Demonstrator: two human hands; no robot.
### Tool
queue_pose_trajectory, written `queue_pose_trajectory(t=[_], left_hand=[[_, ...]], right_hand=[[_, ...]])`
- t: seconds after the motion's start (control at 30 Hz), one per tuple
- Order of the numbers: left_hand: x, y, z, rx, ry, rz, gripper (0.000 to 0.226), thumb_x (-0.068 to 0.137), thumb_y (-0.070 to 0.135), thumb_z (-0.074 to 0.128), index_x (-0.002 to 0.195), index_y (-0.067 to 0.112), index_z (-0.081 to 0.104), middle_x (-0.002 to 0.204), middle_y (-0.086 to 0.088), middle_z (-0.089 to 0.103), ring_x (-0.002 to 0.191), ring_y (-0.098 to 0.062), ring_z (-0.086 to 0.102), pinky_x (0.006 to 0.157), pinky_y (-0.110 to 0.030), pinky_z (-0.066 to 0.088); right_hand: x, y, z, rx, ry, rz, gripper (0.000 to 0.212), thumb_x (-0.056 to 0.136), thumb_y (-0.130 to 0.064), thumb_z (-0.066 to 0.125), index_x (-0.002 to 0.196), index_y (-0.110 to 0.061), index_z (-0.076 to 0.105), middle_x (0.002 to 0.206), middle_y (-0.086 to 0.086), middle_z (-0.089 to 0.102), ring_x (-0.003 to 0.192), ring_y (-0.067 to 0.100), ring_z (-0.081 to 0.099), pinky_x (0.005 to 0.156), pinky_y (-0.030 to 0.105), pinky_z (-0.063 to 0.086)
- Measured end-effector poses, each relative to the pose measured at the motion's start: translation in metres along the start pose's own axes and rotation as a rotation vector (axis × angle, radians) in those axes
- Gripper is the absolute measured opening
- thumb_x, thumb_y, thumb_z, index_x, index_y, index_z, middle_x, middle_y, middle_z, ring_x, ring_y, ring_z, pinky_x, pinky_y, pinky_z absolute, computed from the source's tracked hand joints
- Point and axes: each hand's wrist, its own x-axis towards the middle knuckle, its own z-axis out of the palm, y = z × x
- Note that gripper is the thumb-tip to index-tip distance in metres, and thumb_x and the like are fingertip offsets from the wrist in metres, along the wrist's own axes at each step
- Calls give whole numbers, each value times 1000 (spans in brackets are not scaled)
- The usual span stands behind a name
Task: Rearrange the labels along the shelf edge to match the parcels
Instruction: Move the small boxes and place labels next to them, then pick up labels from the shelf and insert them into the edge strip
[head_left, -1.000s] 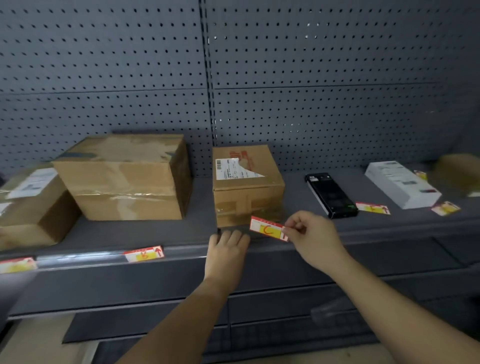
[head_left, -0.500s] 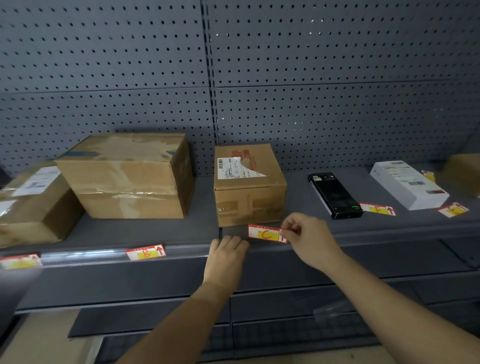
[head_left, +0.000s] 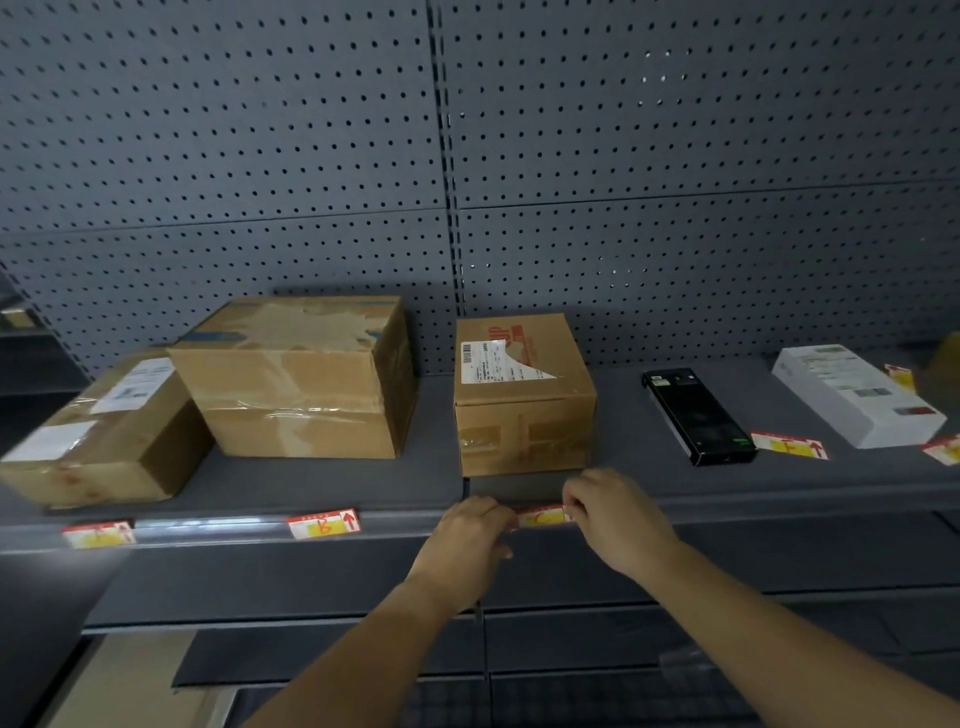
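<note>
A red-and-yellow label marked C (head_left: 540, 516) lies along the shelf edge (head_left: 779, 512), right below the small cardboard parcel (head_left: 522, 395). My right hand (head_left: 613, 514) pinches its right end. My left hand (head_left: 470, 535) holds its left end against the edge strip. Two more labels sit in the strip: one marked B (head_left: 324, 524) under the large parcel (head_left: 301, 374) and another (head_left: 98, 534) under the leftmost parcel (head_left: 98, 431). A black device (head_left: 696, 415) and a white box (head_left: 857, 395) lie to the right, with a loose label (head_left: 789, 445) between them.
More loose labels lie on the shelf at the far right (head_left: 943, 449) and behind the white box (head_left: 898, 375). A brown parcel corner (head_left: 945, 374) shows at the right border. Grey pegboard (head_left: 467, 156) backs the shelf. A lower shelf (head_left: 571, 649) runs beneath my arms.
My right hand lowered the C label from in front of the small parcel down onto the shelf edge. My left hand shifted right and took its left end.
</note>
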Motion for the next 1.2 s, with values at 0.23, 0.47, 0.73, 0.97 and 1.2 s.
queue_pose_trajectory(t=[0.23, 0.47, 0.73, 0.97, 1.2], left_hand=[[3, 4, 0, -5, 43, -25, 29, 86, 21, 65, 115, 19, 61, 111, -1, 60, 107, -19, 51, 94, -28, 39], [1, 21, -17, 93, 14, -69, 24, 88, 32, 62, 110, 22, 60, 109, 1, 60, 105, -19, 51, 89, -32, 41], [5, 39, -86, 196, 75, -199, 24, 84, 33, 61, 104, 20, 60, 109, -3, 59, 105, -25, 51, 87, -41, 41], [-12, 52, -130, 223, 195, -288, 23, 83, 33, 63, 102, 20, 60, 99, -1, 55, 93, -25, 55, 79, -41, 47], [-15, 74, -137, 209, 171, -215, 28, 85, 33, 63, 110, 21, 59, 108, -1, 57, 101, -24, 54, 85, -43, 47]], right_hand=[[-1, 1, 3, -82, 18, -11, 11, 88, -10, 65, 88, -20, 68, 93, -2, 62, 88, 18, 56, 74, 32, 48], [-6, -7, -10, 48, 85, 40, 9, 93, -27, 61, 92, -21, 68, 93, -5, 59, 91, 16, 57, 73, 28, 46], [7, -45, -61, 177, 163, 53, 13, 92, -32, 61, 101, -25, 66, 101, -6, 58, 92, 14, 58, 79, 36, 54], [5, -71, -82, 212, 143, 20, 23, 88, -31, 65, 109, -22, 67, 110, -2, 59, 95, 21, 60, 82, 42, 54], [-36, -79, -97, 216, 170, 95, 20, 92, -34, 58, 106, -21, 66, 105, -3, 56, 94, 20, 58, 80, 39, 53]])
